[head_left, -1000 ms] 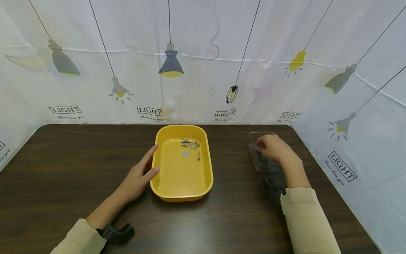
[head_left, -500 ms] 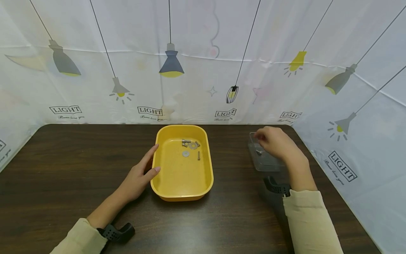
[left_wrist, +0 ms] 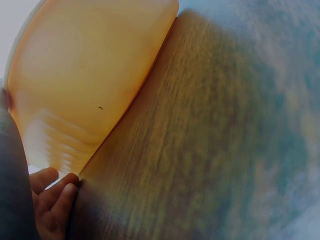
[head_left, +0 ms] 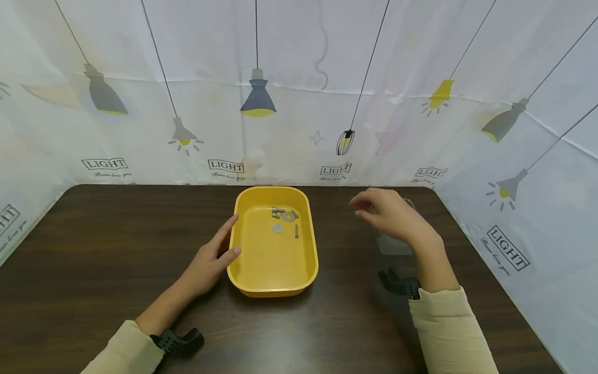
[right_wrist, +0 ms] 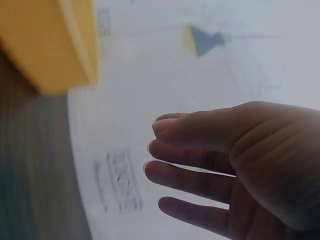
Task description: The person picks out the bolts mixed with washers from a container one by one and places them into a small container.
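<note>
A yellow plastic tray [head_left: 273, 265] lies in the middle of the table. My left hand [head_left: 205, 266] holds its left side, thumb and index finger at the rim; in the left wrist view the other fingers touch the outer wall. Inside the tray are a flat washer [head_left: 277, 228], a larger washer [head_left: 288, 217], a thin screw [head_left: 296, 231] and some small bolts [head_left: 277, 210]. My right hand [head_left: 394, 215] is raised right of the tray, over a clear plastic box [head_left: 393, 246] that it partly hides. Its thumb and index fingertips are close together; I cannot tell whether something small is between them.
The dark wooden table [head_left: 117, 249] extends on both sides of the tray. Behind it hangs a white cloth [head_left: 299, 114] printed with lamps, which also runs along the right side. Dark wrist straps [head_left: 177, 343] sit on both forearms.
My right hand has come up out of the clear box and moved left toward the tray. The left hand keeps its place at the tray; the head view has shifted slightly.
</note>
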Demonstrator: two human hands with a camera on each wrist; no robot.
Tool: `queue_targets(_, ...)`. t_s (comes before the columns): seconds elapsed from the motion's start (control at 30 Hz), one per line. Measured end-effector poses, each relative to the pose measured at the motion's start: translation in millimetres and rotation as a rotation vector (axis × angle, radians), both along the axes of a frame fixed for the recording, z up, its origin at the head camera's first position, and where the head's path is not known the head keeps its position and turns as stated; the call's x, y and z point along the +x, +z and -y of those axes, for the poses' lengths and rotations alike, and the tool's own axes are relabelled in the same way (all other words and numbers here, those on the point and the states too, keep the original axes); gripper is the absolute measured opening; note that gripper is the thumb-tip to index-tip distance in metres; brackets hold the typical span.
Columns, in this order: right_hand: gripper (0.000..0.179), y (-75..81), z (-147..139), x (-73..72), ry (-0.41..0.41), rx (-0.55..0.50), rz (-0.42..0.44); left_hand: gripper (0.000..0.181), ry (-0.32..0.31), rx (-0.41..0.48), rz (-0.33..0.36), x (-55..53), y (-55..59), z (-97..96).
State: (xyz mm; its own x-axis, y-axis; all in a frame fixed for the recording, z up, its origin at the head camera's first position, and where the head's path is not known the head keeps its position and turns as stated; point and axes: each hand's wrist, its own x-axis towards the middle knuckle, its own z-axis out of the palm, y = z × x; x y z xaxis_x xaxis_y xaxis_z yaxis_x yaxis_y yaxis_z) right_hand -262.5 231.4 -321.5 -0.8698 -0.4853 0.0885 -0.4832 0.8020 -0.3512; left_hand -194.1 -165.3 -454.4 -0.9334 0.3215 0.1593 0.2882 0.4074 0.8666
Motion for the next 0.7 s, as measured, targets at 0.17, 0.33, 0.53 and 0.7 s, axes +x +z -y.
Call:
queue_targets(0.17,0.021,14.2,36,3.4,0.11,-0.116,-0.031,0.067,-0.007,0.01,-0.002,0.1,-0.8,0.2)
queue_targets(0.33,0.02,21.6,60,10.1,0.205,-0.207,-0.057,0.067,-0.003,0.027,0.007,1.2,-1.4,-1.0)
queue_targets(0.53,0.021,22.1,71,19.2,0.272,-0.227,-0.04,0.067,0.007,0.0,0.008,-0.4,1.3,-0.7)
queue_targets(0.7,0.023,16.5,79,19.3,0.277,-0.172,-0.029,0.067,0.012,-0.007,0.014,-1.8,0.4,0.1)
